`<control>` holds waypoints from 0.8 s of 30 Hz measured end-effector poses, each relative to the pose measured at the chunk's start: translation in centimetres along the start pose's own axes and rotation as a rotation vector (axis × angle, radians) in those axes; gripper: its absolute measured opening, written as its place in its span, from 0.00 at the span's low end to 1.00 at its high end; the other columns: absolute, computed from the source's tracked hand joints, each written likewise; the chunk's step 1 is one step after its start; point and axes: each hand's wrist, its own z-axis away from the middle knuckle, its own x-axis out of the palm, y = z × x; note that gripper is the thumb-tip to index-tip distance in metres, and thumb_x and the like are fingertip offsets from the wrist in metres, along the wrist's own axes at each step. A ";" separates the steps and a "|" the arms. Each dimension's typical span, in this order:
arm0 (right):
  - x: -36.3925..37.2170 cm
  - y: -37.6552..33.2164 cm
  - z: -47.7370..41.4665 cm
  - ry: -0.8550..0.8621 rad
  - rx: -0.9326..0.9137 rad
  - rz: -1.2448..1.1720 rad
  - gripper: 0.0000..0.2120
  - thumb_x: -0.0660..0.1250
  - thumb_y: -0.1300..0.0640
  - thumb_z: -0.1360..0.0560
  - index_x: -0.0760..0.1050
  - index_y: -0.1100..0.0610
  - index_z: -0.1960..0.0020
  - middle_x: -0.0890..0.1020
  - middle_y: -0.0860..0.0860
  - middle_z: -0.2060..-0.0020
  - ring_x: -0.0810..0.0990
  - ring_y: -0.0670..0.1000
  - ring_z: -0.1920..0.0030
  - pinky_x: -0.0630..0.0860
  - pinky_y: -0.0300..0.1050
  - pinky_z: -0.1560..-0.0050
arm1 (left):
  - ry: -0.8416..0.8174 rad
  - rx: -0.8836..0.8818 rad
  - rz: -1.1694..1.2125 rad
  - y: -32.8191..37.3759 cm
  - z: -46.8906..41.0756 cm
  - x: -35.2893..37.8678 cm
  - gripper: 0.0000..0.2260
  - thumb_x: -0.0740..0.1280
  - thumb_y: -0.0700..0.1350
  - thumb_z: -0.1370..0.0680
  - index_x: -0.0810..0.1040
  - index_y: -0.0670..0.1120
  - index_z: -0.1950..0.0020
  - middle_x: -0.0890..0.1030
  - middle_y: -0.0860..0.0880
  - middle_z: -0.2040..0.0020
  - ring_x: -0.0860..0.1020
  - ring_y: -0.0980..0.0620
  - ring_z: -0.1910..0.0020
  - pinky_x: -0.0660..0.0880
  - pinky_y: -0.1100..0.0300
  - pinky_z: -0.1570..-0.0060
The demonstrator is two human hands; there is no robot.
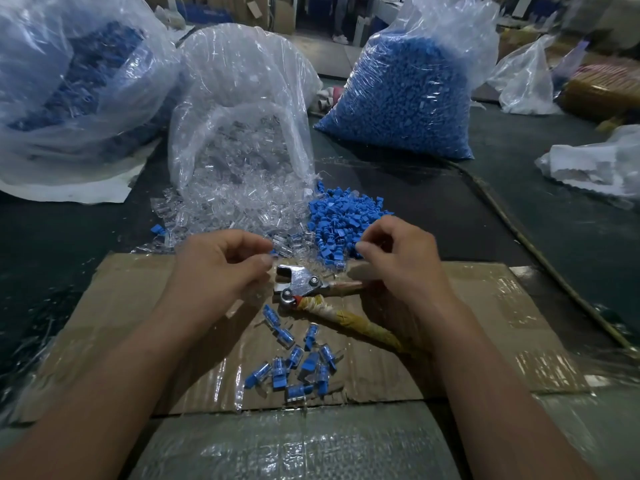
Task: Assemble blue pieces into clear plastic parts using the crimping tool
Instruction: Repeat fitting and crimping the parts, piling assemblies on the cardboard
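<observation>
Early stage. About a dozen assembled pieces point(298, 365) lie on the cardboard point(485, 323). The left hand point(221, 268) pinches a clear plastic part point(282, 247) in its fingers. The right hand point(398, 261) curls its fingers at the blue pieces pile point(339, 220); whether it holds one cannot be told. The crimping tool point(301, 284) lies between the hands. Large heaps remain.

your left hand point(221, 268) pinches a clear part point(282, 244) at the edge of the clear pile point(221, 202); right hand point(398, 261) curls over the blue pieces point(341, 220), grip blurred. crimping tool point(299, 284) lies on the cardboard point(485, 323) between them, assembled pieces point(298, 365) nearer you
</observation>
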 end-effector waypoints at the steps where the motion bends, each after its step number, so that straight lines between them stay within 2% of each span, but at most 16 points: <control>1: -0.3 -0.3 0.2 0.025 0.021 -0.118 0.08 0.68 0.57 0.27 0.73 0.46 0.60 0.76 0.41 0.65 0.75 0.38 0.64 0.70 0.28 0.63 | -0.009 -0.001 0.025 0.1 0.1 0.1 0.10 0.69 0.36 0.29 0.79 0.53 0.61 0.83 0.53 0.65 0.81 0.57 0.69 0.74 0.72 0.71; 4: -0.5 -1.7 1.0 0.000 0.038 -0.379 0.10 0.69 0.59 0.27 0.75 0.44 0.59 0.80 0.42 0.66 0.78 0.37 0.62 0.74 0.29 0.59 | -0.040 -0.012 0.083 0.3 0.4 0.3 0.09 0.69 0.36 0.29 0.80 0.50 0.61 0.83 0.50 0.65 0.82 0.55 0.68 0.76 0.69 0.68; 7: 0.1 -3.4 1.8 -0.038 -0.003 -0.513 0.11 0.70 0.62 0.29 0.75 0.46 0.61 0.81 0.43 0.66 0.81 0.41 0.63 0.76 0.32 0.59 | -0.054 -0.017 0.096 0.3 0.5 0.6 0.07 0.69 0.35 0.29 0.80 0.48 0.60 0.83 0.49 0.66 0.81 0.54 0.69 0.77 0.68 0.68; 11: 1.1 -4.7 2.5 -0.053 -0.117 -0.505 0.11 0.72 0.62 0.31 0.77 0.46 0.62 0.80 0.42 0.66 0.79 0.39 0.63 0.74 0.30 0.60 | -0.012 -0.018 0.104 0.2 0.5 1.1 0.07 0.70 0.35 0.30 0.80 0.48 0.62 0.83 0.48 0.68 0.81 0.54 0.70 0.78 0.66 0.69; 14: 1.7 -5.1 2.8 -0.059 -0.127 -0.516 0.10 0.72 0.63 0.30 0.78 0.48 0.61 0.81 0.43 0.66 0.79 0.41 0.63 0.75 0.31 0.60 | -0.006 -0.022 0.131 0.2 0.5 1.1 0.07 0.71 0.36 0.31 0.80 0.48 0.62 0.83 0.47 0.68 0.82 0.52 0.69 0.79 0.64 0.68; 16: 2.0 -5.2 2.9 -0.045 -0.150 -0.442 0.07 0.71 0.63 0.30 0.79 0.51 0.60 0.80 0.42 0.66 0.78 0.40 0.63 0.74 0.30 0.61 | -0.016 -0.015 0.159 0.3 0.6 1.1 0.06 0.71 0.37 0.31 0.80 0.48 0.62 0.83 0.47 0.67 0.82 0.51 0.68 0.79 0.63 0.67; 19: 2.1 -5.1 2.8 -0.008 -0.178 -0.336 0.02 0.71 0.62 0.29 0.80 0.57 0.58 0.78 0.40 0.67 0.78 0.40 0.63 0.74 0.30 0.62 | -0.026 0.025 0.151 0.5 0.8 1.2 0.07 0.71 0.37 0.31 0.80 0.48 0.61 0.83 0.49 0.67 0.82 0.54 0.68 0.77 0.68 0.68; 24: 2.3 -5.1 3.1 -0.027 -0.191 -0.284 0.02 0.72 0.58 0.30 0.80 0.56 0.60 0.77 0.40 0.69 0.79 0.42 0.64 0.76 0.35 0.63 | -0.029 0.076 0.133 0.7 1.1 1.3 0.08 0.71 0.37 0.32 0.80 0.51 0.62 0.84 0.51 0.66 0.82 0.54 0.68 0.77 0.68 0.67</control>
